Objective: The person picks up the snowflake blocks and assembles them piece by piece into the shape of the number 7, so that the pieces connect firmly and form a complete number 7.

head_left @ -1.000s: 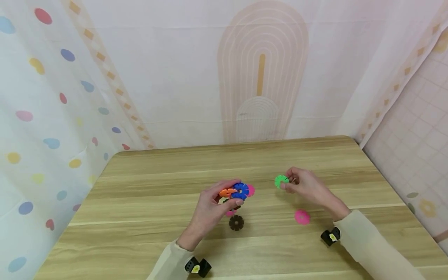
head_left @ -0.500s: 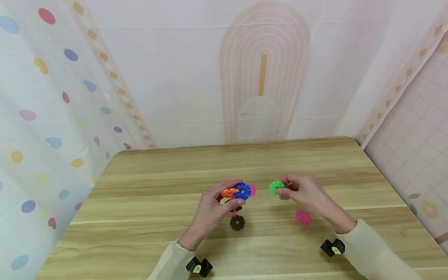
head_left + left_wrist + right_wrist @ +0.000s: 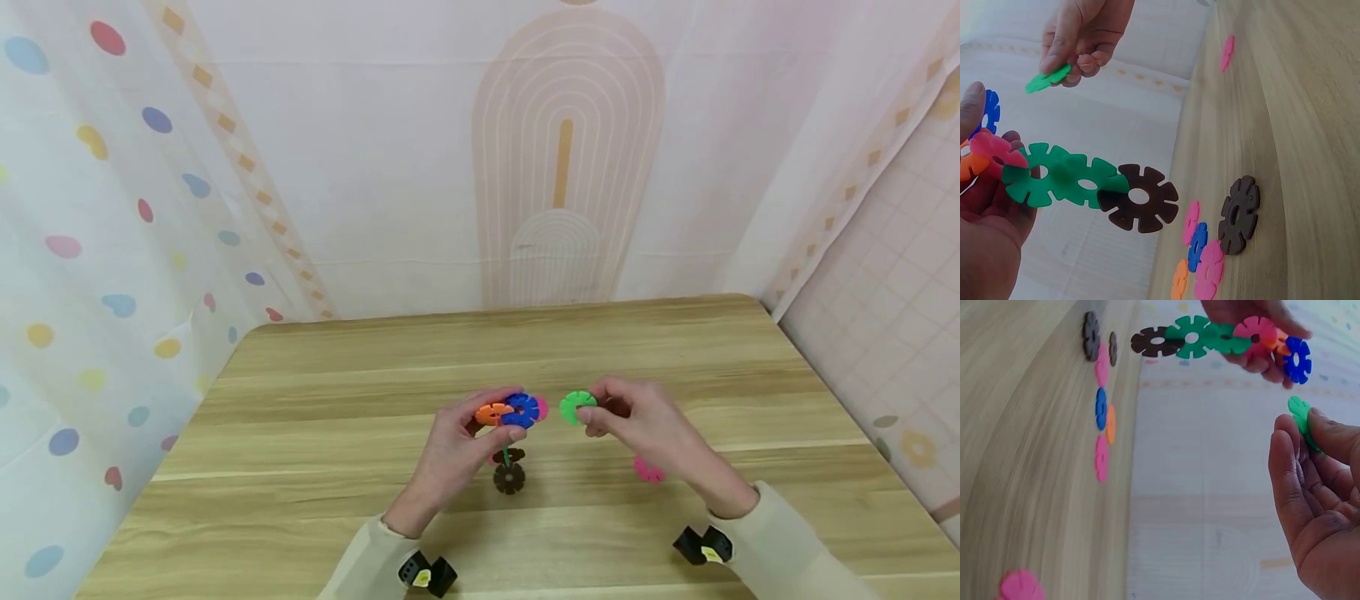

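Held item one: a linked chain of slotted plastic discs (image 3: 1079,184), pinched at its upper end in the left hand (image 3: 457,446), fingers curled round the orange, blue and pink discs; its long axis runs down from that grip toward the surface (image 3: 337,392), through two dark green discs to a brown disc (image 3: 1138,199) at the free end. Held item two: a single light green disc (image 3: 576,407), pinched edge-on between thumb and fingertips of the right hand (image 3: 645,425). It lies just to the right of the chain's upper end, near but apart from it, level with the blue disc (image 3: 521,410), so the right hand is the nearer to the loose piece. On the surface: a loose brown disc (image 3: 508,478) just below the chain, a loose pink disc (image 3: 647,472) to the chain's right, partly under the right hand. No containers in view.
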